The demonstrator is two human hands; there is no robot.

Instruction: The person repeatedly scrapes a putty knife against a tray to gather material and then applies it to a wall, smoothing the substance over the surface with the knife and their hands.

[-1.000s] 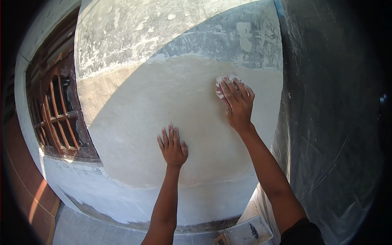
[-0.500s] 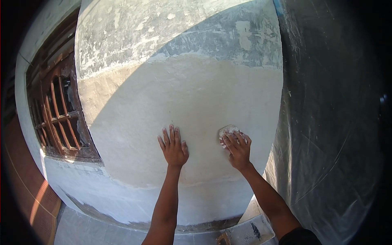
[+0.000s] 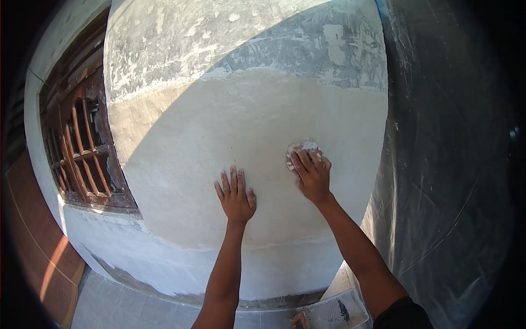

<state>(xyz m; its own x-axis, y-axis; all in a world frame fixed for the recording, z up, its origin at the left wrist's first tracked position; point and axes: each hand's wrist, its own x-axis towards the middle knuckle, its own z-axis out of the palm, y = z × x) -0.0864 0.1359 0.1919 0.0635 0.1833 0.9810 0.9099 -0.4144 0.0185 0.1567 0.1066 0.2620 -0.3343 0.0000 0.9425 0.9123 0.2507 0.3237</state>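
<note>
Fingers spread, my left hand (image 3: 237,200) lies flat on the wall (image 3: 197,142), a plastered surface with a smooth beige band across its middle. My right hand (image 3: 315,180) presses a roundish, white-dusted reddish-brown pad (image 3: 307,146) against the same beige band, up and to the right of the left hand. Its fingers cover much of the pad, and I cannot tell the pad's exact kind. White dust marks the fingertips of both hands. Above the band the wall is grey and patchy; below it the surface is whitish.
A brown wooden window (image 3: 87,153) with panes is set in the wall at left. Dark plastic sheeting (image 3: 449,164) hangs along the right. A white paint tray (image 3: 335,310) with dark smears sits on the floor below. At lower left is a brown woven mat (image 3: 38,236).
My right hand has slid the pad upward and slightly left on the wall. The left hand stays flat in nearly the same place. The view has shifted slightly.
</note>
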